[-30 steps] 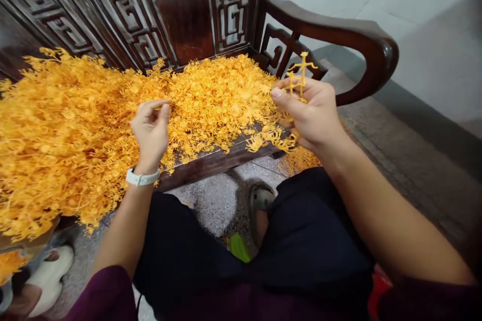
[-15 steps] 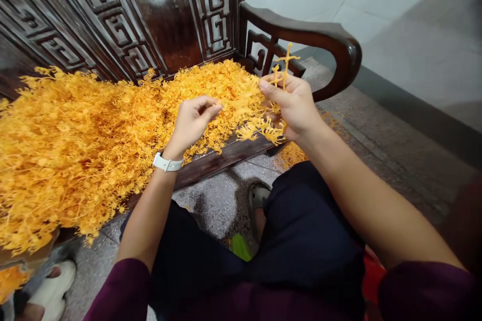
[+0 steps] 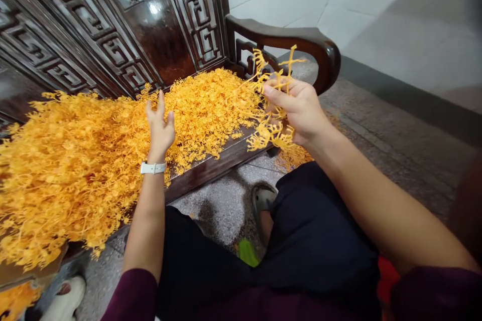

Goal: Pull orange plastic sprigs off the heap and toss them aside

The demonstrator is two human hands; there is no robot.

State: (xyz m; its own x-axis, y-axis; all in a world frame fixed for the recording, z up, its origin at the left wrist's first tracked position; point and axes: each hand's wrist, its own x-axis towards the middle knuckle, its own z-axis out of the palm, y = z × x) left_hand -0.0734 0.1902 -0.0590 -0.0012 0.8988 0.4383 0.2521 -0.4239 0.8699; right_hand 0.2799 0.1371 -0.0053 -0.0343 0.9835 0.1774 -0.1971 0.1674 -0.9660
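Note:
A big heap of orange plastic sprigs [image 3: 75,160] covers the seat of a dark carved wooden bench [image 3: 211,168]. My right hand [image 3: 301,110] is closed on a bunch of orange plastic sprigs [image 3: 273,77], whose stems stick up above my fingers and hang below my palm. My left hand [image 3: 160,125], with a white watch band at the wrist, is raised over the heap with fingers spread and nothing in it.
The bench's curved armrest [image 3: 301,42] rises just behind my right hand. Speckled stone floor [image 3: 376,130] lies to the right and below. My dark-trousered knees [image 3: 312,241] are under my arms. A light shoe [image 3: 64,301] shows at the lower left.
My left hand has opened and swung back left over the heap. The bunch in my right hand has grown by a sprig.

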